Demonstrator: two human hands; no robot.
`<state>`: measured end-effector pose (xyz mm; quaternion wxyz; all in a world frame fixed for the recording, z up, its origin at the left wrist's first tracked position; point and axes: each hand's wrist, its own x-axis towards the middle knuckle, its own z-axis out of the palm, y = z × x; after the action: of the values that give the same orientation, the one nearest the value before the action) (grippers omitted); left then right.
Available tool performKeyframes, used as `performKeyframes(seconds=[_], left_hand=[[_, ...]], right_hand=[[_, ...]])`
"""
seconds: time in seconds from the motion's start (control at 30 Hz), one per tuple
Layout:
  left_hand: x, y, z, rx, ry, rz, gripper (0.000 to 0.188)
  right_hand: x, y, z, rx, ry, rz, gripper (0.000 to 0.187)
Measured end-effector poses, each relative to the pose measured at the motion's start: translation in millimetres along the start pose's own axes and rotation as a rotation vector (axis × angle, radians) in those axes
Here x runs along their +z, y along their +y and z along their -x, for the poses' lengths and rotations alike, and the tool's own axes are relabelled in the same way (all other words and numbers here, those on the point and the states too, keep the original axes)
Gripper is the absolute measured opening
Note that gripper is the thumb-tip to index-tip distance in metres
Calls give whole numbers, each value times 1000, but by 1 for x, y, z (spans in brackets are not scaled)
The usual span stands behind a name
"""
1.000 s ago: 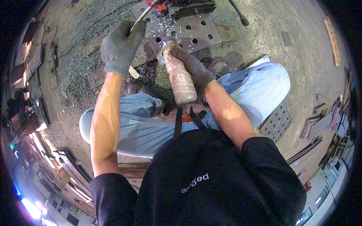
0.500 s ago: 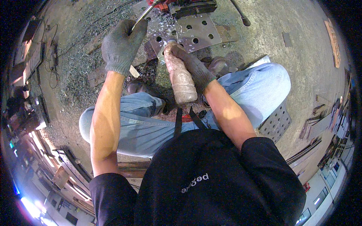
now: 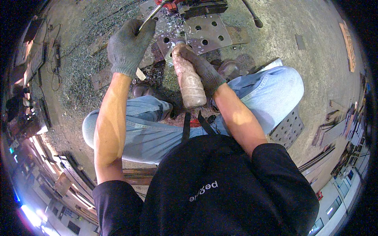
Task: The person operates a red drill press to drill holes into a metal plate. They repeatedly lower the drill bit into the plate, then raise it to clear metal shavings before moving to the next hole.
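My left hand (image 3: 132, 45), in a grey knit glove, is closed around a thin metal lever (image 3: 152, 15) that slants up to a red machine (image 3: 170, 6) at the top edge. In my gloved right hand (image 3: 202, 67) is a dirty, crumpled plastic bottle (image 3: 188, 80), gripped near its neck. The bottle's neck points away from me, over a perforated metal plate (image 3: 189, 33), and its base is toward my lap. Whitish splashes and metal shavings lie on the plate below the machine. The machine's upper part is cut off by the picture's edge.
Curly metal shavings (image 3: 84, 74) cover the floor to the left. A dark rod with a thick end (image 3: 257, 21) stands at the upper right. Another perforated plate (image 3: 288, 129) lies beside my right knee. Metal and wood stock is stacked along both sides.
My left hand and the lever have shifted very slightly to the right. The bottle and my right hand stay almost where they were.
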<state>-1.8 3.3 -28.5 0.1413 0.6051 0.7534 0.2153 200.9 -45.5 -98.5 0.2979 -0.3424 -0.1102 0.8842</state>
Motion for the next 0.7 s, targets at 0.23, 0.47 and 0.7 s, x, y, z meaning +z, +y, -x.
performKeyframes(seconds=[0.23,0.47,0.7], left_hand=[[-1,2,0,-7,-17,-26,55],[-2,5,1,-6,-30,-13,55],[0,3,0,10,-12,-8,54]], right_hand=[[3,-4,4,73,-5,-92,20],[4,-4,6,50,4,-53,22],[7,-5,9,57,26,-37,25]])
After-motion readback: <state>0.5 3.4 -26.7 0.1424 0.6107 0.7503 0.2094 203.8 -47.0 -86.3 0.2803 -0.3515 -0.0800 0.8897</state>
